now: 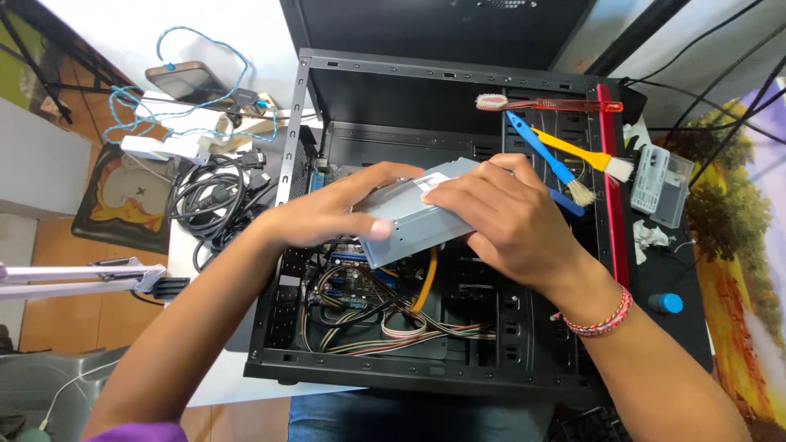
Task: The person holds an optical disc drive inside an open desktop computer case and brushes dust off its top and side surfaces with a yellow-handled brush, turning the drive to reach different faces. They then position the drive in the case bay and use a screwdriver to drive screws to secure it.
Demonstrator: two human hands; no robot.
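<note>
Left hand [327,214]: grips the left end of the grey drive [409,217], thumb on its near edge.
Right hand [503,219]: clasps the drive's right end, fingers curled over the top.
Drive: tilted, held above the open black case [524,360], over its cables [385,323].
Brushes [565,160]: on the case's right side.

Drive [409,214] above open case [426,372]; brushes [565,155] right; cables [209,196] left.

Your left hand [327,214]: bare, no rings, forearm bare, purple sleeve edge near elbow at bottom left. Your right hand [499,217]: bare, wrist wears braided bracelet [602,321], red-pink threads with pale flecks. Blue jeans near bottom edge.
</note>
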